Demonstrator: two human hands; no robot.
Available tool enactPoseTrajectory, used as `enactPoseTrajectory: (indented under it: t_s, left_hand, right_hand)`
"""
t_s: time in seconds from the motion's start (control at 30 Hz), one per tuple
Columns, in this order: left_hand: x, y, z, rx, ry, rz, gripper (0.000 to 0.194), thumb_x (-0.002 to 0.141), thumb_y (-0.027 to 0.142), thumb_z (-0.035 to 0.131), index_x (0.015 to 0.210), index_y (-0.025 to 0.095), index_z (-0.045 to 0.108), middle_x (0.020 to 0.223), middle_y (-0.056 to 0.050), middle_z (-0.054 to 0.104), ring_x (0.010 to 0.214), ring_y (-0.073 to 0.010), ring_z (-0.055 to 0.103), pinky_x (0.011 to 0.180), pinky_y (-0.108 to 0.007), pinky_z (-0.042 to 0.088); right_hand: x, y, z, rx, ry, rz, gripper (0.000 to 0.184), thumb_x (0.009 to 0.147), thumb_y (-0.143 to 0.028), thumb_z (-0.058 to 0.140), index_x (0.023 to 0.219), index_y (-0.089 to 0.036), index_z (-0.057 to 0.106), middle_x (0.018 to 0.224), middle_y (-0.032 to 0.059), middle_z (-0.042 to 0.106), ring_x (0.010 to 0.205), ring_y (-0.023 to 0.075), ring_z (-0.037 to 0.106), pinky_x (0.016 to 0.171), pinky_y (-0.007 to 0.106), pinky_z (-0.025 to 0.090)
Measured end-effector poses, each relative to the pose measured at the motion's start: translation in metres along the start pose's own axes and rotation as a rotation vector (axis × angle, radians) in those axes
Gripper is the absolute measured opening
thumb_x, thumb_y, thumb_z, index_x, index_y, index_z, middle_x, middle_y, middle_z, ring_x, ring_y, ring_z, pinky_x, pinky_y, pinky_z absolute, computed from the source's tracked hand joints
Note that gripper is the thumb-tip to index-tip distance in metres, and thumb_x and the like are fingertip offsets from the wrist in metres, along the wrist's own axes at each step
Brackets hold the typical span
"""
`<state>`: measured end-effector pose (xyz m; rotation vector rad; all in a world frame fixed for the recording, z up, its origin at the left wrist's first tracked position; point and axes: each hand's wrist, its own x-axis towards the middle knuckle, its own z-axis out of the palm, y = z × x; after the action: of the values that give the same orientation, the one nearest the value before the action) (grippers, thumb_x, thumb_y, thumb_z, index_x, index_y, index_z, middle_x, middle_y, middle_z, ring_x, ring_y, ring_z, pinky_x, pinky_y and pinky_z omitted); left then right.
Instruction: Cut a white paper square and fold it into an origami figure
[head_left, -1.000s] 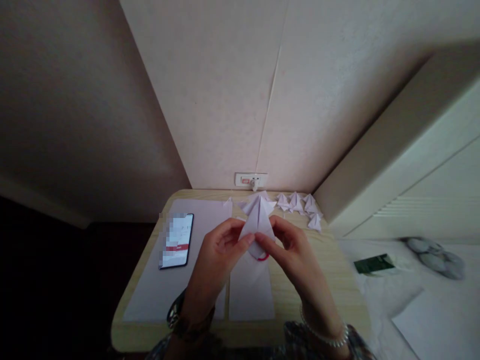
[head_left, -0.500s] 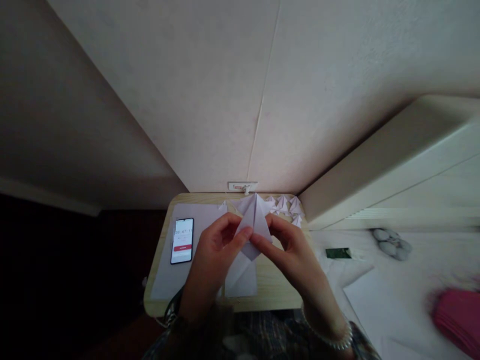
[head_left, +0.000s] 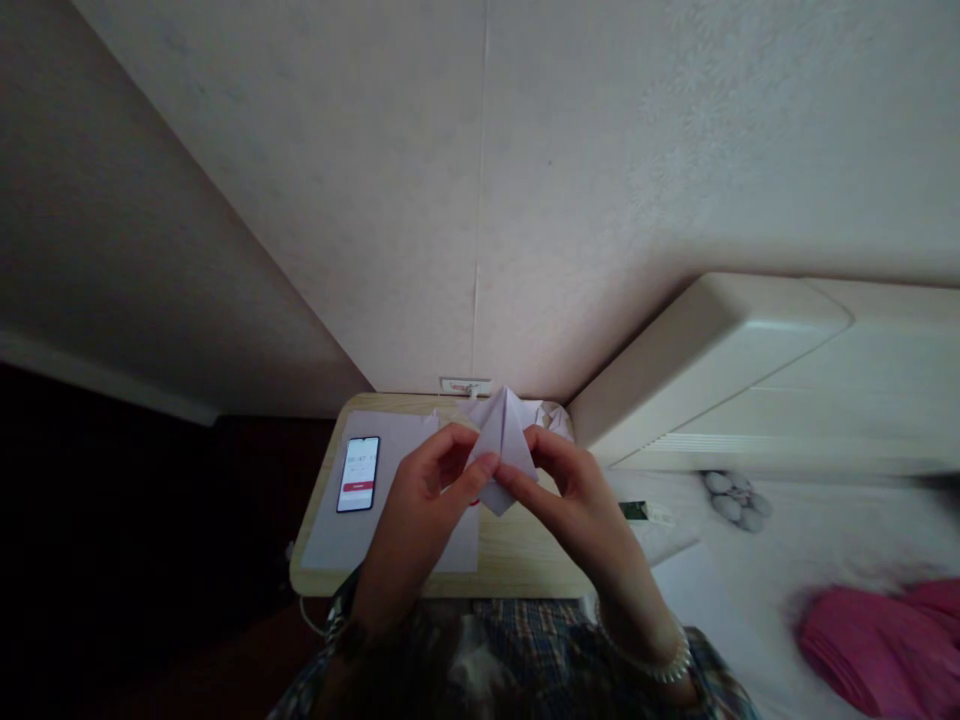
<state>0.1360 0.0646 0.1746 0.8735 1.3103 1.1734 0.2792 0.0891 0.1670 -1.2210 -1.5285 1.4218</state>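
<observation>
Between my two hands is a folded white paper [head_left: 504, 440], kite-shaped with a crease down its middle and its tip pointing at the wall. My left hand [head_left: 442, 490] pinches its left side, thumb on the front face near the lower point. From the right, my right hand [head_left: 566, 485] grips it the same way, the two thumbs almost meeting. The fingers behind the paper are partly hidden. Other folded white paper pieces [head_left: 556, 420] lie behind my right hand at the table's back edge. A flat white sheet [head_left: 322, 535] lies under my left forearm.
A lit phone [head_left: 358, 475] rests on the sheet at the left of the small wooden table [head_left: 529, 560]. Behind are a wall socket [head_left: 465, 386] and the wall. To the right stand a cream headboard [head_left: 675, 370], a grey rounded item [head_left: 736, 500] and pink cloth [head_left: 877, 640].
My view has swung to the right, so the table's surroundings shift left in the picture. Both hands keep their hold on the folded paper, which looks nearly the same.
</observation>
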Motion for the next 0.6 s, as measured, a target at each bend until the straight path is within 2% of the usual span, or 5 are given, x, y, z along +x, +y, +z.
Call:
enactPoseTrajectory:
  t_s: [0.3, 0.6]
  left_hand:
    - [0.007, 0.011, 0.024, -0.006, -0.004, -0.032, 0.015, 0.07, 0.027, 0.078, 0.073, 0.021, 0.065, 0.068, 0.002, 0.069, 0.063, -0.014, 0.061, 0.052, -0.02, 0.044]
    - [0.02, 0.015, 0.048, 0.014, -0.003, -0.017, 0.019, 0.068, 0.03, 0.08, 0.071, 0.02, 0.063, 0.065, 0.003, 0.065, 0.063, -0.014, 0.058, 0.055, -0.022, 0.044]
  right_hand:
    - [0.001, -0.008, -0.024, 0.04, 0.026, -0.024, 0.019, 0.08, -0.034, 0.065, 0.068, -0.022, 0.058, 0.067, -0.0014, 0.059, 0.067, 0.0157, 0.054, 0.066, 0.031, 0.045]
    - [0.007, -0.004, -0.046, 0.052, 0.033, -0.015, 0.021, 0.081, -0.037, 0.065, 0.069, -0.021, 0.058, 0.067, -0.0014, 0.059, 0.068, 0.0157, 0.054, 0.069, 0.031, 0.046]
